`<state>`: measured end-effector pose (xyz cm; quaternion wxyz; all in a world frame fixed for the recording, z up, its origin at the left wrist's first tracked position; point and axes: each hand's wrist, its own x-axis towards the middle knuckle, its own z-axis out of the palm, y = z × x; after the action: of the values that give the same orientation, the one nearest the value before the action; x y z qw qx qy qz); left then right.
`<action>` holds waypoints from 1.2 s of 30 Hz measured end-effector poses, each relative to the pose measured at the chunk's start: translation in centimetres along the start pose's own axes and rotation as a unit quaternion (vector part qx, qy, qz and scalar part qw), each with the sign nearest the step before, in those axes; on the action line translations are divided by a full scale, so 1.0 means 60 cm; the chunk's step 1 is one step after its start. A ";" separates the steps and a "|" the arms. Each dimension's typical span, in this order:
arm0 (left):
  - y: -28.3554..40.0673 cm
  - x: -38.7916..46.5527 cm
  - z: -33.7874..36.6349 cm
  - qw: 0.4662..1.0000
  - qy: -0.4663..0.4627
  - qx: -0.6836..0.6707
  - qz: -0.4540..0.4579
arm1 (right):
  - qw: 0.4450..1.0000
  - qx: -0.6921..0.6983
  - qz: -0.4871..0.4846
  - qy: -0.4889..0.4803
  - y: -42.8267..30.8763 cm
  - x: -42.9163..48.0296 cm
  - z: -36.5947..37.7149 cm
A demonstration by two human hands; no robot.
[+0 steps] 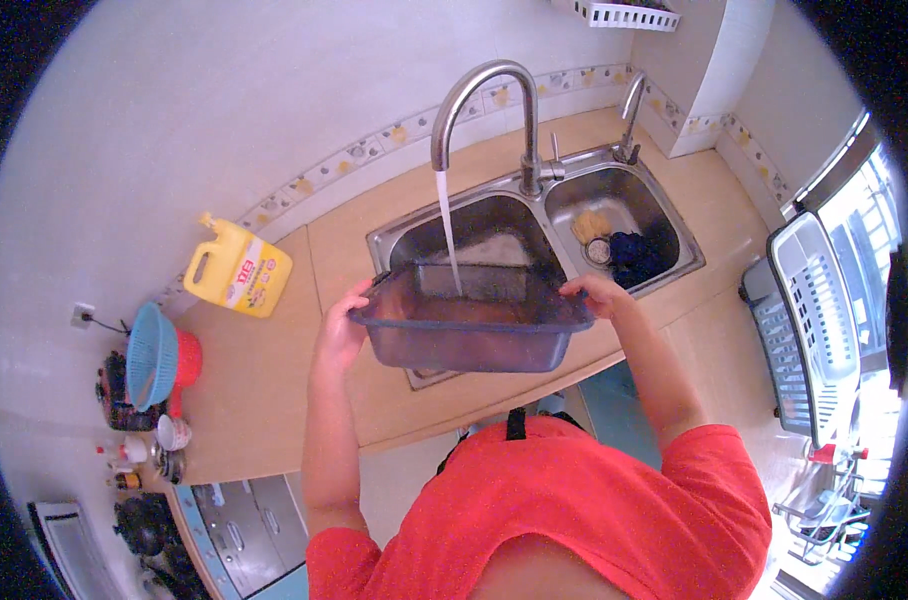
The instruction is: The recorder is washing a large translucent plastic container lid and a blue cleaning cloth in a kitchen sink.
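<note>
Between my hands, a dark translucent plastic bin (469, 345) is tilted over the left basin of a double stainless-steel sink (491, 247). My left hand (344, 326) grips its left end by the rim. At the opposite end, my right hand (600, 294) holds the right rim. From the tall gooseneck faucet (531, 112), a stream of water (446, 217) runs down into the bin. The bin's front wall hides part of the basin and the sink's front edge.
The right basin (611, 202) holds a yellowish sponge or cloth (590, 225), a round scrubber (598, 251) and dark cloth (634, 255). A yellow detergent jug (240, 266) stands left on the counter (274, 375), near a blue strainer (152, 356). A dish rack (806, 330) is at right.
</note>
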<state>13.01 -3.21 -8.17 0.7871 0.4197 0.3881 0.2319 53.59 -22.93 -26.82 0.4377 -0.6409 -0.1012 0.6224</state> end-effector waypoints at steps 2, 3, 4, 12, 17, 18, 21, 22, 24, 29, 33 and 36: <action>0.002 -0.019 -0.002 1.000 0.004 0.007 0.008 | 0.996 0.030 -0.074 -0.050 -0.013 -0.043 0.029; 0.009 -0.031 0.020 0.999 -0.009 0.048 0.016 | 0.983 0.068 -0.152 -0.083 -0.021 -0.074 0.034; 0.018 -0.041 0.044 0.995 -0.024 0.090 0.024 | 0.983 0.069 -0.154 -0.079 -0.021 -0.084 0.028; 0.055 -0.187 0.125 0.950 -0.058 0.239 0.190 | 0.981 0.102 -0.108 -0.123 -0.034 -0.139 0.059; 0.060 -0.201 0.109 0.948 -0.039 0.188 0.254 | 0.966 0.103 -0.229 -0.057 -0.094 -0.154 0.108; 0.053 -0.195 0.089 0.947 -0.036 0.187 0.259 | 0.954 0.113 -0.272 -0.048 -0.109 -0.156 0.115; 0.016 -0.159 0.031 0.960 -0.068 0.099 0.254 | 0.943 0.020 -0.332 -0.003 -0.167 -0.191 0.126; 0.003 -0.145 0.018 0.971 -0.033 0.057 0.229 | 0.930 0.046 -0.362 -0.050 -0.185 -0.206 0.136; -0.027 -0.107 -0.008 0.979 0.028 -0.010 0.203 | 0.930 0.006 -0.365 -0.038 -0.217 -0.244 0.142; -0.065 -0.042 -0.024 0.986 0.081 -0.060 0.135 | 0.915 -0.076 -0.395 0.017 -0.246 -0.286 0.149; -0.087 -0.023 -0.037 0.993 0.095 -0.033 0.059 | 0.924 -0.087 -0.370 0.044 -0.260 -0.332 0.163; -0.103 -0.019 -0.050 0.993 0.110 -0.002 0.039 | 0.928 -0.100 -0.359 0.026 -0.252 -0.352 0.175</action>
<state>10.17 -5.89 -13.94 0.7309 0.4050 0.4552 0.3073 46.24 -23.59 0.22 0.5676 -0.6186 -0.3746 0.3934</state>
